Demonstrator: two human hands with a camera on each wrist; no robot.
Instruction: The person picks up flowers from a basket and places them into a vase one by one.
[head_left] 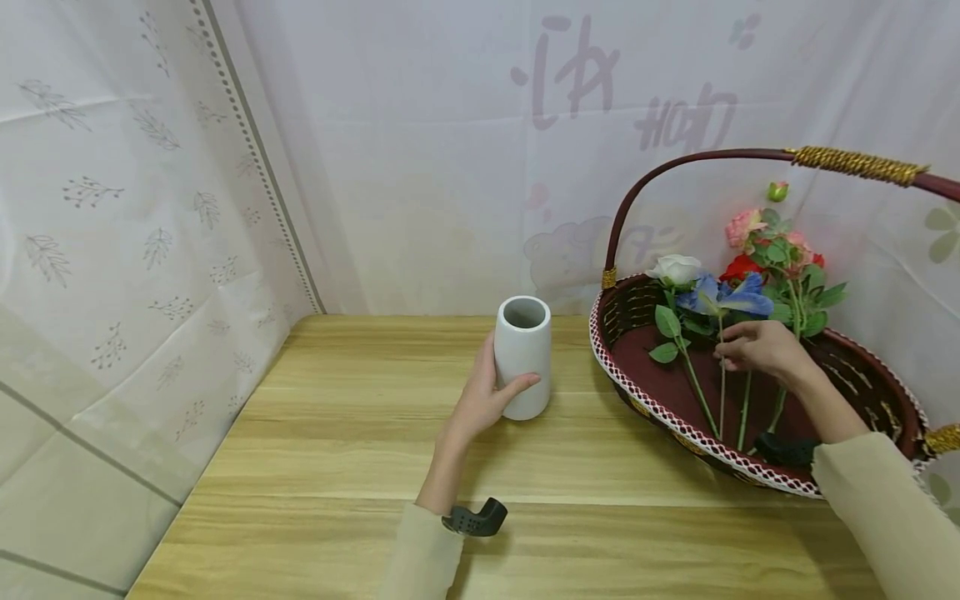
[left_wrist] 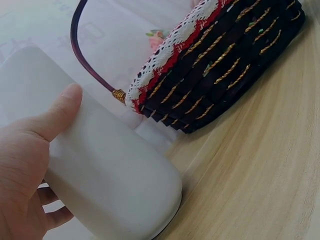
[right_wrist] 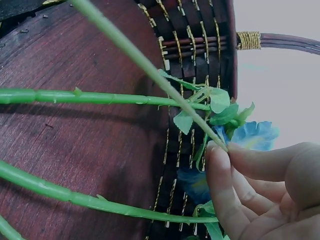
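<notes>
My left hand (head_left: 482, 396) grips a white vase (head_left: 522, 367) that stands upright on the wooden table, thumb across its front. In the left wrist view the vase (left_wrist: 110, 165) fills the lower left, fingers partly hidden behind it. Over the basket (head_left: 645, 392), my right hand (head_left: 765, 348) pinches the thin stem of a blue flower (head_left: 723, 296) between thumb and fingertips. The right wrist view shows this stem (right_wrist: 145, 65) slanting across two thicker green stems. Beside the blue bloom lie a white rose (head_left: 675, 268), a red flower (head_left: 741, 268) and pink flowers (head_left: 744, 227).
The basket's tall handle (head_left: 697, 156), wrapped in gold cord, arches above the flowers. White and red lace trims its rim. A pale printed curtain (head_left: 420, 167) hangs behind the wooden table (head_left: 337, 417). Each wrist wears a dark device.
</notes>
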